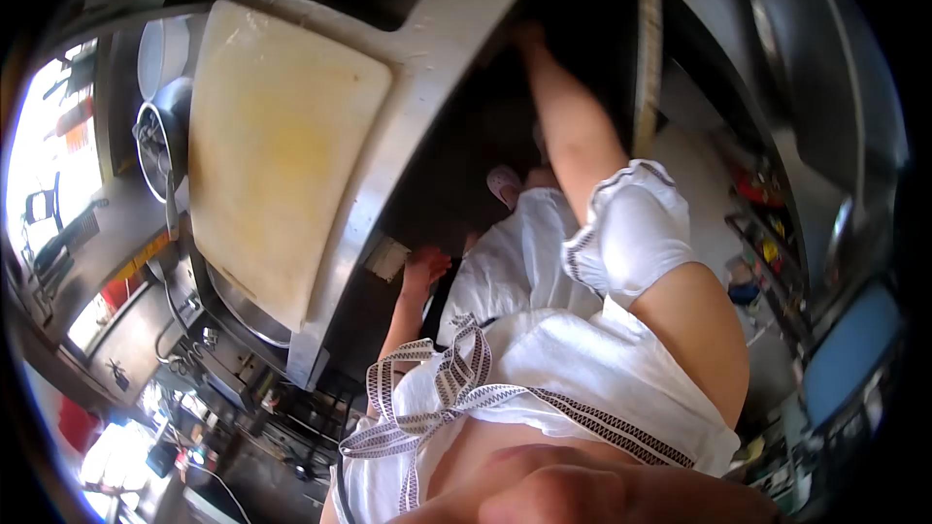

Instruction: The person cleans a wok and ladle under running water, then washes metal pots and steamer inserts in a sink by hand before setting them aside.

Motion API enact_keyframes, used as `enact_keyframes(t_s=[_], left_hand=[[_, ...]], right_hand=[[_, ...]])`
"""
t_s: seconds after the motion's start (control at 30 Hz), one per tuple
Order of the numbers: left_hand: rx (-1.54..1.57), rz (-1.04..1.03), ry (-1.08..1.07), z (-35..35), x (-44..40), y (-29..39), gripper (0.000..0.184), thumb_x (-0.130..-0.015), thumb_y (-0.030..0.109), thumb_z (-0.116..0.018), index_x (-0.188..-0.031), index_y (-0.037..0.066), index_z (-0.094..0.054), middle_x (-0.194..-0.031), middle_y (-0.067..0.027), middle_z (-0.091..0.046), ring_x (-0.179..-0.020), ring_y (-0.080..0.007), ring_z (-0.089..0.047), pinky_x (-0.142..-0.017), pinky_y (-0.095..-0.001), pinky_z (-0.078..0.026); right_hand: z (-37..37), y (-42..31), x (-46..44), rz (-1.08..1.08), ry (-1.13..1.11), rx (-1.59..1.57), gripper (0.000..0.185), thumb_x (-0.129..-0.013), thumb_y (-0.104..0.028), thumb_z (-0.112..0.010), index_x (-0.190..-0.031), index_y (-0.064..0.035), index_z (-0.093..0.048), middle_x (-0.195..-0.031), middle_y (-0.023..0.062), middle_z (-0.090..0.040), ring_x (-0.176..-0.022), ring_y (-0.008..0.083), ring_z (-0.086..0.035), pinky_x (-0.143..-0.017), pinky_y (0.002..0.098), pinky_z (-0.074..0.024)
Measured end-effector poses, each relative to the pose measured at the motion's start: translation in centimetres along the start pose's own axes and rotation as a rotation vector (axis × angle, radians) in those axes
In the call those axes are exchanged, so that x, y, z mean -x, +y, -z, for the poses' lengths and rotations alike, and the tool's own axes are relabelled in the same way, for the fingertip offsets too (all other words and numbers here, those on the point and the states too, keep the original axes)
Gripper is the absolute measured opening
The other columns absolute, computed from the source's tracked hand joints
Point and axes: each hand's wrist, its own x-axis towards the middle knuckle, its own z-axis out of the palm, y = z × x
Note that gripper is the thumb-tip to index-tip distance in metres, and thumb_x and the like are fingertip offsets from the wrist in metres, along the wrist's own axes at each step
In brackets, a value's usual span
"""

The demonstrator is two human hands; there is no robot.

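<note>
My left hand [425, 268] hangs low beside my white apron, below the counter edge. Its fingers look spread, and nothing shows in them. Close to it is a small pale, box-like object [388, 259]; a gap seems to lie between them. My right arm stretches out ahead into a dark space beside the counter. At its end my right hand [529, 34] is dim and blurred, so its fingers and anything they touch cannot be made out. A long pale strip [647, 49] stands to the right of that arm.
On the left, a large stained cutting board [291, 136] lies on the metal counter [427, 58]. Behind it are a round metal container [155, 150] with utensils and a white tub [162, 58]. A blue panel [851, 354] and cluttered shelves [772, 252] stand at right.
</note>
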Motion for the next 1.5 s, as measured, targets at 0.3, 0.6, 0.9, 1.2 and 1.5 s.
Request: enact_keyframes(t_s=[0.3, 0.6, 0.9, 1.2, 1.5], left_hand=[[0.161, -0.001, 0.29, 4.5, -7.1, -7.7, 0.016, -0.075, 0.018, -0.049, -0.086, 0.006, -0.053, -0.073, -0.0091, -0.059, -0.062, -0.0164, -0.058, -0.051, -0.026, -0.047], [0.244, 0.071, 0.324, 2.8, -7.1, -8.8, 0.015, -0.076, 0.016, -0.047, -0.087, 0.006, -0.052, -0.07, -0.0082, -0.058, -0.06, -0.0152, -0.057, -0.049, -0.025, -0.046], [0.239, 0.127, 0.289, 1.6, -6.3, -8.4, 0.014, -0.076, 0.014, -0.046, -0.087, 0.006, -0.052, -0.068, -0.0073, -0.058, -0.058, -0.0141, -0.057, -0.048, -0.0239, -0.045], [0.227, 0.087, 0.215, -0.2, -5.1, -5.2, 0.014, -0.076, 0.012, -0.044, -0.087, 0.006, -0.051, -0.066, -0.0064, -0.058, -0.055, -0.013, -0.056, -0.047, -0.0229, -0.044], [0.202, -0.023, 0.126, -0.2, -2.7, -6.2, 0.014, -0.078, 0.015, -0.047, -0.086, 0.004, -0.051, -0.073, -0.009, -0.059, -0.062, -0.0157, -0.058, -0.051, -0.0251, -0.045]], right_hand=[[0.9, 3.1, -2.4, -0.28, -0.113, 0.168, 0.037, -0.077, -0.033, -0.039, -0.104, -0.0109, -0.052, -0.111, 0.0079, -0.049, -0.1, 0.0239, -0.048, -0.082, 0.0346, -0.04], [-1.6, 5.3, -6.3, -0.34, -0.127, 0.197, 0.037, -0.075, -0.032, -0.042, -0.102, -0.0093, -0.053, -0.108, 0.0094, -0.05, -0.099, 0.0248, -0.049, -0.082, 0.0343, -0.0405], [-2.1, 6.2, -6.8, -0.373, -0.118, 0.144, 0.037, -0.073, -0.032, -0.045, -0.099, -0.0076, -0.054, -0.106, 0.0109, -0.051, -0.098, 0.0258, -0.049, -0.081, 0.034, -0.0411], [1.4, 3.7, -1.0, -0.394, -0.102, 0.023, 0.037, -0.07, -0.031, -0.048, -0.096, -0.006, -0.055, -0.104, 0.0123, -0.052, -0.097, 0.0268, -0.05, -0.08, 0.0336, -0.0416], [4.2, 2.5, 7.6, -0.43, 0.024, -0.258, 0.037, -0.068, -0.031, -0.051, -0.094, -0.0043, -0.056, -0.102, 0.0138, -0.053, -0.096, 0.0278, -0.051, -0.079, 0.0333, -0.0422]])
